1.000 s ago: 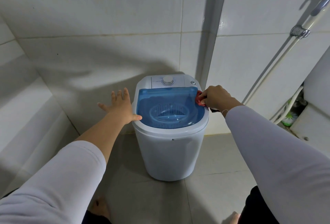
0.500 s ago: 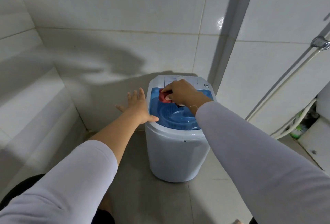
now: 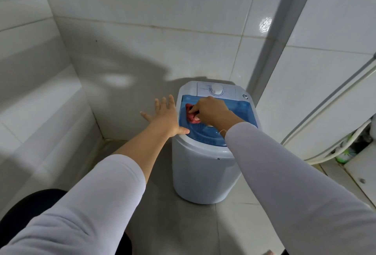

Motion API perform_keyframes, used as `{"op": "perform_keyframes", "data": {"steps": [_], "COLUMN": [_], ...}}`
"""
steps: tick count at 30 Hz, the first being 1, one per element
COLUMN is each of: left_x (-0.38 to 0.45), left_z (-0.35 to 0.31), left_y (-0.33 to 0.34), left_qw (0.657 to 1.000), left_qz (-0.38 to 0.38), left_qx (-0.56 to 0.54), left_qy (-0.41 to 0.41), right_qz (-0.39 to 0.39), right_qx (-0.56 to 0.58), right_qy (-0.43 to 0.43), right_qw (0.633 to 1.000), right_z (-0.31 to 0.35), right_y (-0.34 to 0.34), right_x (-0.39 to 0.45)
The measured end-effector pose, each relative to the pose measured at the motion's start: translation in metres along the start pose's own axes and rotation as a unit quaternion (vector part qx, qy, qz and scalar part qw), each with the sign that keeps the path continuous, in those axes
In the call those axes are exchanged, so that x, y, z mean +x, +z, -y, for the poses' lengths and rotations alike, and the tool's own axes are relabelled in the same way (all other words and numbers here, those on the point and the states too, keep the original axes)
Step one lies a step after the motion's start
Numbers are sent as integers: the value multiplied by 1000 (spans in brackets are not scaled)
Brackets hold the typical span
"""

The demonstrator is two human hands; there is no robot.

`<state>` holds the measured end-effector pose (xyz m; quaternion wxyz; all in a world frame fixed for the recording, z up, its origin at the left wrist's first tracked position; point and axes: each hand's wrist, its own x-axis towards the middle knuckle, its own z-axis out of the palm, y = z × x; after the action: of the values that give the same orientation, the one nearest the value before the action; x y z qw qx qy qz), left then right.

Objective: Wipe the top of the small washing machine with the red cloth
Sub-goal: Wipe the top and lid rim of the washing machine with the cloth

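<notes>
The small white washing machine (image 3: 201,173) stands on the floor in a tiled corner, with a blue see-through lid (image 3: 240,110) and a white dial (image 3: 216,89) on its back panel. My right hand (image 3: 209,110) is closed on the bunched red cloth (image 3: 190,115) and presses it on the left part of the lid. My left hand (image 3: 165,117) rests flat with spread fingers against the machine's left rim, its thumb on the front-left edge.
White tiled walls (image 3: 142,41) close in behind and on the left. A grey vertical strip (image 3: 270,47) runs down behind the machine. White hoses (image 3: 325,153) and a green brush (image 3: 345,154) sit at the right, beside a low white fixture (image 3: 360,173).
My right hand has carried the red cloth from the lid's right edge across to its left side. My left hand stays on the left rim. The view has shifted left.
</notes>
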<state>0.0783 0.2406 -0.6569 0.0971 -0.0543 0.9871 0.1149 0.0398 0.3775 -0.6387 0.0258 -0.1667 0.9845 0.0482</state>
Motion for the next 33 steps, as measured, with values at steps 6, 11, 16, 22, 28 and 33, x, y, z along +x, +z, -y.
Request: {"op": "perform_keyframes", "data": {"steps": [6,11,16,22,28,33], "left_x": [-2,-3,-4,-6,-8,-9], "left_z": [-2,-2,-4,-6,-8,-9], "left_y": [0,0,0,0,-1,0], "left_qw": [1000,1000,999,999,998,998], "left_qz": [-4,-12,-18,-23,-30,-29], "left_qx": [14,17,27,43,53,57], "left_qy": [-4,-3,-4,-10,-12,-13], "right_qz": [-8,-13,-8,-7,-12,-6], "right_qx": [-2,-1,1,10,8,21], "right_qy": [28,52,79,123,152,165], "right_qw": [1000,999,997,992,988,986], "right_z": [-18,-37,-56,-85,-105,-110], "right_y": [3,4,4,7,10,10], "right_x": [-8,-18,-30,-50,-70,-80]}}
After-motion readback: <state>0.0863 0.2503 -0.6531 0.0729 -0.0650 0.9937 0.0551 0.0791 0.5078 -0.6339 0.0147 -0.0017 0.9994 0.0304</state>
